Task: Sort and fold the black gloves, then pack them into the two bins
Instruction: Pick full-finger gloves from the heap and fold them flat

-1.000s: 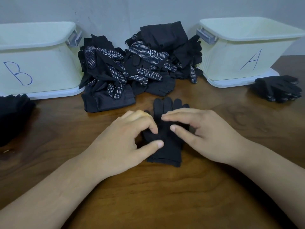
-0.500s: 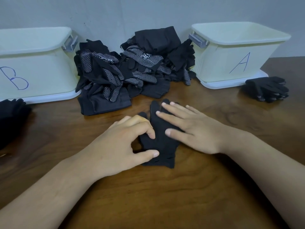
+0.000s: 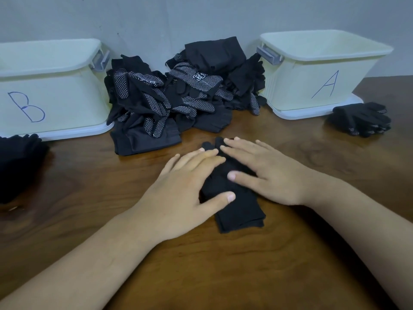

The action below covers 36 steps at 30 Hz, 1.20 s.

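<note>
9 o'clock, far left: dark glove stack (image 3: 20,162) on the tabletop (image 3: 223,276), just in front of bin B (image 3: 51,90) at 10 o'clock; bin interior not visible from here; unsorted glove pile (image 3: 178,95) at 12 o'clock between the bins, dotted-palm and plain ones mixed; centre: left hand (image 3: 178,193) flat, fingers straight, thumb out, grip apart and closed on nothing, pressing down on the plain black glove (image 3: 237,209); glove lies on the tabletop at centre, cuff toward 6 o'clock, fingertips poking out toward 12 o'clock; cuff shows layers, cannot tell if it's a pair; right hand (image 3: 268,173) likewise flat and spread, grip apart, lying on the glove's right side, fingers aimed at 11 o'clock, close beside the left hand's; bin A (image 3: 312,72) at 2 o'clock, contents hidden; small dotted stack (image 3: 362,119) just right of it at 3 o'clock; my read: smoothing flat ahead of the fold, nothing packed for this one yet; next move probably needs one hand pinning the cuff while the other lifts the finger end over toward 6 o'clock; plain glove likely belongs on the B side, but that's a guess.
</note>
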Each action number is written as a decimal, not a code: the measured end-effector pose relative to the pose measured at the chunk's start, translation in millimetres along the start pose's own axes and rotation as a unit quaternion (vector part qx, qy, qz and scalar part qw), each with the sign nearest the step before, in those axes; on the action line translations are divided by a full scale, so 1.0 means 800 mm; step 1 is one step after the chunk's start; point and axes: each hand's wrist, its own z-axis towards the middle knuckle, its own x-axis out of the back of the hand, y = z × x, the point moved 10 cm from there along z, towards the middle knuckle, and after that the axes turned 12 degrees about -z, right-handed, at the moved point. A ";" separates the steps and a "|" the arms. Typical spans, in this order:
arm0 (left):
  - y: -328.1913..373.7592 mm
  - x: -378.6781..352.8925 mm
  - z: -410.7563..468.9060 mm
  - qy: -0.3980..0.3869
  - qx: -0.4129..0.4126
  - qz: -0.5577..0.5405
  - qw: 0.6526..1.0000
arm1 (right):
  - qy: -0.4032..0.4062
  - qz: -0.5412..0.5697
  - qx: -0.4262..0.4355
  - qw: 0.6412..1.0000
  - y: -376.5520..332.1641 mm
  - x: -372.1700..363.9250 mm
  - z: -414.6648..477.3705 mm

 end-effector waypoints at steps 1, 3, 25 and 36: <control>-0.005 -0.009 0.001 -0.029 0.017 0.022 0.999 | -0.027 -0.035 0.003 0.999 -0.003 -0.008 0.000; -0.016 -0.016 0.001 -0.050 0.050 0.046 0.996 | -0.051 -0.071 0.002 0.996 -0.006 -0.014 -0.002; 0.041 0.000 -0.029 -0.076 -0.189 -0.071 0.977 | -0.057 0.251 0.031 0.966 0.004 0.026 -0.036; 0.046 0.002 -0.029 -0.071 -0.191 -0.084 0.975 | -0.081 0.178 0.033 0.980 -0.007 0.029 -0.042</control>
